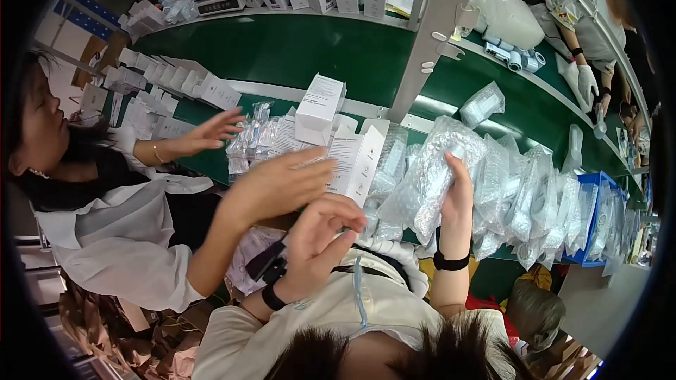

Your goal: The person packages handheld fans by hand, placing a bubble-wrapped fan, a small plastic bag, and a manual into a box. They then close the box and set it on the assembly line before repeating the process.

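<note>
Right of white cartons (313, 127), clasping a bubble-wrap pouch (428, 186) in the right hand (459, 193) (partly hidden behind it, with contents blurred); curling the left hand (318, 239) half open, apparently empty, below black carton print (343, 159) too small to read.

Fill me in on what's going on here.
The wearer's right hand holds a bubble-wrapped package; the left hand, loosely curled, shows nothing in it. On the left, a co-worker stretches both hands out near white boxes. More bubble-wrapped packages lie in a row to the right.
</note>
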A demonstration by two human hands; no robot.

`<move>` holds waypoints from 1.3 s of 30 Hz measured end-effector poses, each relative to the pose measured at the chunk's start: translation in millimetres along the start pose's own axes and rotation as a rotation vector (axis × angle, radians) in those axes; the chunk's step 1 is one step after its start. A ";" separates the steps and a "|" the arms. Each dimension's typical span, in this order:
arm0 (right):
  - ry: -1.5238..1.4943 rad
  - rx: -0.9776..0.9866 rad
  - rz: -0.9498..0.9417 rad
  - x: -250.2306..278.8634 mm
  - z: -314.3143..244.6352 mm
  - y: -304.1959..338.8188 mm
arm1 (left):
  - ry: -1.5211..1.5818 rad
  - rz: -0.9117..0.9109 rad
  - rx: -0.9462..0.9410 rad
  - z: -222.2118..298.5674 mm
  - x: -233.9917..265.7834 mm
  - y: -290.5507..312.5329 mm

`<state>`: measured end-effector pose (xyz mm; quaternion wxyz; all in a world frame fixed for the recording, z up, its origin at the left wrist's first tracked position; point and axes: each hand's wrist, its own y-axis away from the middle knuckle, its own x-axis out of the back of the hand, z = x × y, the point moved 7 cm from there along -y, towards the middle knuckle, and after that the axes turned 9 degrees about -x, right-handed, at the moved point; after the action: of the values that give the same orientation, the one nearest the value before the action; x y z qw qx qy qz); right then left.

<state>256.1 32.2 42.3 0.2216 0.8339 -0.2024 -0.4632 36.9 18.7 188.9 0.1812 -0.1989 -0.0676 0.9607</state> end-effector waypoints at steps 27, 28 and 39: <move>-0.218 0.119 -0.403 -94.2 -39.7 33.6 | -0.503 -0.306 -0.058 -38.0 94.6 -123.8; -0.183 0.215 -0.326 -109.8 -42.3 33.2 | -0.607 -0.358 -0.045 -37.3 86.1 -113.5; 0.786 1.425 0.285 -184.4 -9.5 66.0 | -0.755 -0.075 -0.249 -30.1 80.9 -67.3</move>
<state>165.5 80.0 209.4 -0.2489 0.8421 -0.4592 0.1343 1.6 113.0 146.1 0.1530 0.1503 -0.2526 0.9435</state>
